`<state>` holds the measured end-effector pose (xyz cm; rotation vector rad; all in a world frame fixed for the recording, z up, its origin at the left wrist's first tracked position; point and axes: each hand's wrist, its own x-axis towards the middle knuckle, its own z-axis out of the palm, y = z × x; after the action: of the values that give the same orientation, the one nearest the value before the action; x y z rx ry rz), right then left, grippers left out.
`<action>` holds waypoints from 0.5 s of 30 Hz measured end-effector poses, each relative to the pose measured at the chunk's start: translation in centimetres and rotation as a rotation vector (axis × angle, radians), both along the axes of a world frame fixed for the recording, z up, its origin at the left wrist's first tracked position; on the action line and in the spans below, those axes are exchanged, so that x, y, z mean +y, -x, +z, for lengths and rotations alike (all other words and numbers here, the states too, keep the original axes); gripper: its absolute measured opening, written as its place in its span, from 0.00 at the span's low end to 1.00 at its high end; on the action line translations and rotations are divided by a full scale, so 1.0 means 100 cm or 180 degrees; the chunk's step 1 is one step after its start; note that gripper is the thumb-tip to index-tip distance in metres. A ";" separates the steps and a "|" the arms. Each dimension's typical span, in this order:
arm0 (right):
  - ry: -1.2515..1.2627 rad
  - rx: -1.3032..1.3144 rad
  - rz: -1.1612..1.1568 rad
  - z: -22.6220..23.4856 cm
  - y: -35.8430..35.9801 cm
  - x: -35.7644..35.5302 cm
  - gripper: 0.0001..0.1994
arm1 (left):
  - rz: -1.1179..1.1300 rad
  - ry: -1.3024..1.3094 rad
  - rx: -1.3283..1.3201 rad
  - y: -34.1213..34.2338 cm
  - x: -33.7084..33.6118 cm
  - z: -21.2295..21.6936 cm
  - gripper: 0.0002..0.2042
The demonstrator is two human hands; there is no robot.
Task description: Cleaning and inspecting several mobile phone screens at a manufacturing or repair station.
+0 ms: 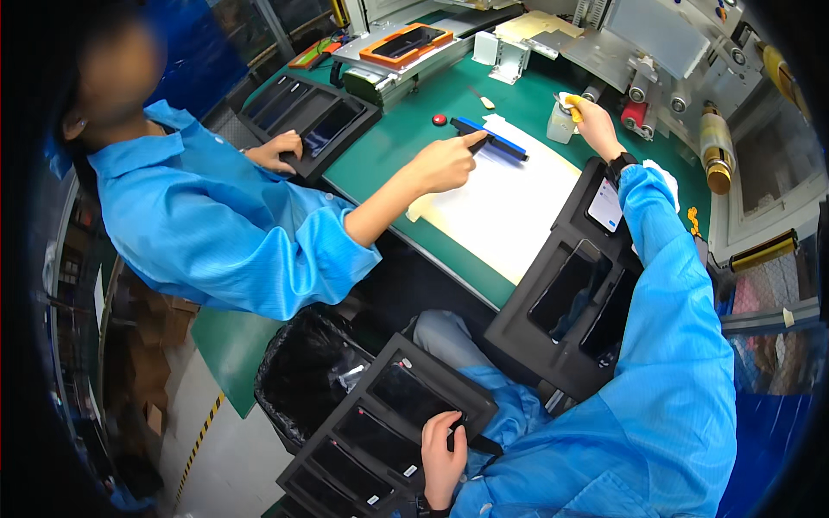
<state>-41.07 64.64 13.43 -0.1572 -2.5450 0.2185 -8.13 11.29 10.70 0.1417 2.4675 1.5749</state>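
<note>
My left hand (pixel 443 457) rests low on my lap, fingers curled over the edge of a black slotted tray (pixel 345 466) that holds several dark phones. My right hand (pixel 596 123) is stretched far across the green table (pixel 389 147) and pinches the yellow top of a small white bottle (pixel 560 128). A co-worker in a blue gown sits at the left. That person's hand (pixel 445 164) points a finger at a blue and black bar tool (pixel 492 138) lying at the top of a white sheet (pixel 509 207).
A second black tray (pixel 518 332) with phones sits under my right forearm. A third tray (pixel 302 112) lies under the co-worker's other hand. A machine with an orange frame (pixel 406 43), rollers (pixel 635 112), a red button (pixel 439 119) and a black bin bag (pixel 306 371) are nearby.
</note>
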 end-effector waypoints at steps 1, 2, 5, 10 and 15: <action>-0.0143 -0.0014 0.0101 -0.002 -0.001 -0.002 0.17 | -0.0055 0.0007 0.0034 -0.001 0.002 0.000 0.09; -0.0283 -0.0035 0.0208 -0.006 -0.002 -0.002 0.19 | -0.0107 0.0017 0.0059 -0.003 0.002 0.000 0.09; -0.0275 -0.0141 0.0056 -0.012 0.003 0.010 0.18 | -0.0020 0.0016 0.0077 -0.007 0.003 0.003 0.09; -0.0252 -0.0018 0.0154 -0.018 0.002 0.026 0.18 | 0.0018 0.0028 0.0311 -0.015 -0.004 0.005 0.10; 0.0129 0.0312 0.0168 -0.007 0.011 0.032 0.17 | 0.0192 -0.0016 0.0510 -0.028 -0.008 0.005 0.10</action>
<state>-42.13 67.85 12.74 -0.0927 -2.4503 0.2913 -5.35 10.49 11.22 0.2036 2.6116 1.6543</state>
